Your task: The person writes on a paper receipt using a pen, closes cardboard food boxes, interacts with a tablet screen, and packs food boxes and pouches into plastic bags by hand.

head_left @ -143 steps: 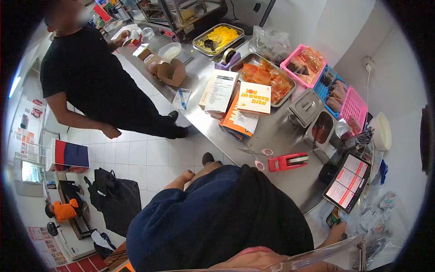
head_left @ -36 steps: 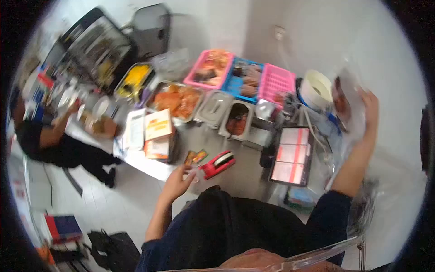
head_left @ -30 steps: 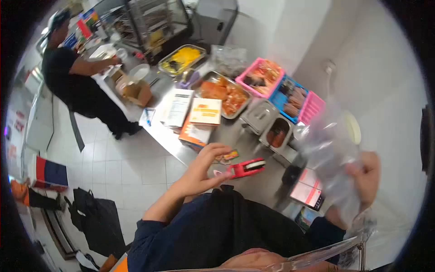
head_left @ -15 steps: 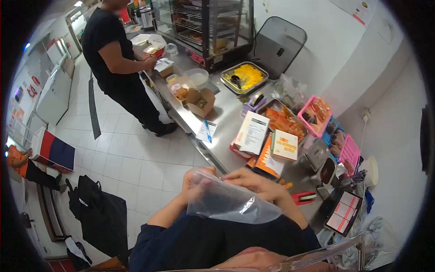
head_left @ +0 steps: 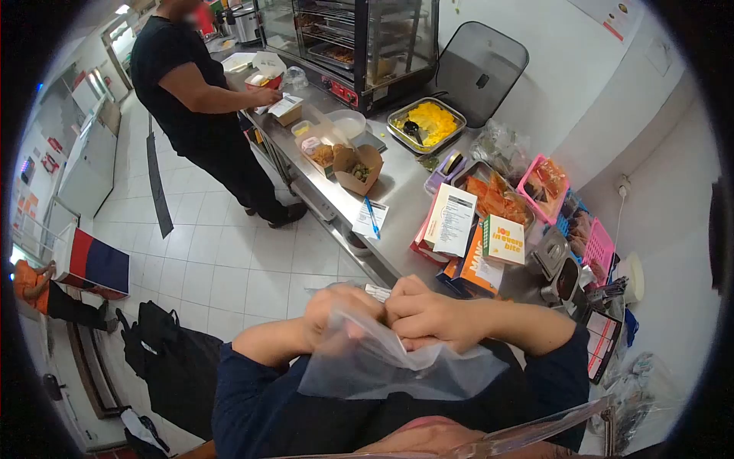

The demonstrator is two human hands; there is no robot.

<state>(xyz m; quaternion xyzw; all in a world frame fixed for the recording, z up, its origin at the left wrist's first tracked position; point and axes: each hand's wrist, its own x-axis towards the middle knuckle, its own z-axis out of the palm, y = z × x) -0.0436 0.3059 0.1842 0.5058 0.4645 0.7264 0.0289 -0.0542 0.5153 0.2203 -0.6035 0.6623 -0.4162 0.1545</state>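
My left hand (head_left: 342, 312) and my right hand (head_left: 428, 315) are close together in front of my chest. Both are closed on the gathered upper part of a clear plastic bag (head_left: 428, 375), whose loose body hangs over my dark shirt. A small white piece with printed lines (head_left: 377, 291) shows between the hands, partly hidden by the fingers. Beyond them on the steel counter (head_left: 321, 203) lies a printed slip (head_left: 359, 223) with a blue pen (head_left: 372, 218) across it. An open brown paper box (head_left: 358, 168) with food stands farther back.
Boxes (head_left: 453, 218) are stacked at the counter's near right, beside food trays (head_left: 497, 195) and a pink basket (head_left: 600, 249). A tray of yellow food (head_left: 432, 126) sits before a glass warming cabinet (head_left: 367, 53). A co-worker (head_left: 183, 99) stands at the counter's left; a black bag (head_left: 180, 375) is on the floor.
My hands have come closer together and the bag's top is bunched between them. My right elbow has swung outward. The co-worker's hand has shifted over the counter. The view has tilted slightly.
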